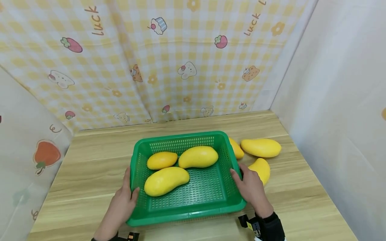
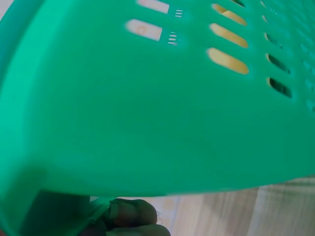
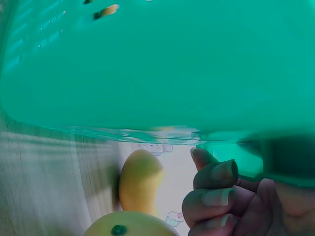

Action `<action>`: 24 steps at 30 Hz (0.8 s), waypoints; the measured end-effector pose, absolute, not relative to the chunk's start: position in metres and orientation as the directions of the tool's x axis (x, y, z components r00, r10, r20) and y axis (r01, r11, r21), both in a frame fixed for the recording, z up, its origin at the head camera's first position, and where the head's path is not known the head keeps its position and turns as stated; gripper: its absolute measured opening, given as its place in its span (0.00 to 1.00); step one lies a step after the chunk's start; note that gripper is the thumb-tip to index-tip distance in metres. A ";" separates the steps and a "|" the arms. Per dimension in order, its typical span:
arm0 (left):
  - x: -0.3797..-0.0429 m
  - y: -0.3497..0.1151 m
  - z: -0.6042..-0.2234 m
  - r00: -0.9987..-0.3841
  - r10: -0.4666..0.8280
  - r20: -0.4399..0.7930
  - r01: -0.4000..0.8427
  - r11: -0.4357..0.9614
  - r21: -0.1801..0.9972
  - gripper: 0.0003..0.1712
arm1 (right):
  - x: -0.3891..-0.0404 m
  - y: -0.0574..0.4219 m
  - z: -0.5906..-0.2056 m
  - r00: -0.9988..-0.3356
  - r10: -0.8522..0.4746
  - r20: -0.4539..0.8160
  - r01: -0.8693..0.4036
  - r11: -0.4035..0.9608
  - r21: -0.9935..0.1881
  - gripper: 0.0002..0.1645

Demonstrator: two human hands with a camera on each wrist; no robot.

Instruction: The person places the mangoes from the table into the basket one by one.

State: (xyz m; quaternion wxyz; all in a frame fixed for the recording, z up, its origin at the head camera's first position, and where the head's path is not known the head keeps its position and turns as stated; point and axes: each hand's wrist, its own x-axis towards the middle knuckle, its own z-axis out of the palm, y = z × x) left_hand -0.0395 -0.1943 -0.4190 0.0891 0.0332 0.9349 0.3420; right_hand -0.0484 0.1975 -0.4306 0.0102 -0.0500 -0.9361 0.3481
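Both hands hold a green plastic basket (image 1: 208,189) by its short sides. On the left side, my left hand (image 1: 123,201) grips the rim, thumb over the top edge; its curled fingertips (image 2: 133,212) show below the basket wall (image 2: 147,118) in the left wrist view. My right hand (image 1: 251,187) grips the opposite rim, and in the right wrist view its fingers (image 3: 211,196) curl beneath it. Inside the basket lie a small mango (image 1: 162,160), a larger mango (image 1: 198,157) on the right and another large mango (image 1: 166,181) in front.
Several feet of patterned cloth hang behind the wooden table (image 1: 90,167). Right of the basket lie three more mangoes: one partly hidden mango (image 1: 236,148) behind the rim, one long mango (image 1: 261,147), and one mango (image 1: 261,170) close beside my right hand. White cloth (image 1: 331,100) borders both sides.
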 end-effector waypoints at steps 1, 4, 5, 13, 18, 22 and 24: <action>-0.039 -0.195 -0.419 -0.982 0.119 -0.149 -0.005 0.765 0.644 0.45 | -0.048 0.197 -0.431 -0.995 0.101 -0.017 0.087 0.748 -0.658 0.21; -0.039 -0.196 -0.420 -0.980 0.113 -0.166 -0.020 0.767 0.641 0.45 | -0.048 0.196 -0.430 -0.995 0.100 -0.019 0.087 0.741 -0.666 0.21; -0.039 -0.196 -0.420 -0.979 0.110 -0.172 -0.026 0.766 0.642 0.45 | -0.048 0.196 -0.429 -0.995 0.099 -0.017 0.085 0.740 -0.667 0.21; -0.040 -0.195 -0.418 -0.978 0.123 -0.167 -0.019 0.750 0.661 0.45 | -0.048 0.197 -0.431 -0.995 0.103 0.000 0.076 0.737 -0.672 0.20; -0.038 -0.194 -0.419 -0.979 0.111 -0.169 -0.029 0.749 0.661 0.45 | -0.048 0.198 -0.432 -0.994 0.107 -0.001 0.079 0.731 -0.678 0.19; -0.038 -0.195 -0.419 -0.980 0.112 -0.163 -0.024 0.751 0.659 0.44 | -0.049 0.198 -0.433 -0.994 0.107 0.008 0.073 0.734 -0.675 0.18; -0.039 -0.196 -0.419 -0.981 0.115 -0.157 -0.017 0.752 0.659 0.45 | -0.049 0.197 -0.433 -0.994 0.104 0.013 0.068 0.735 -0.675 0.18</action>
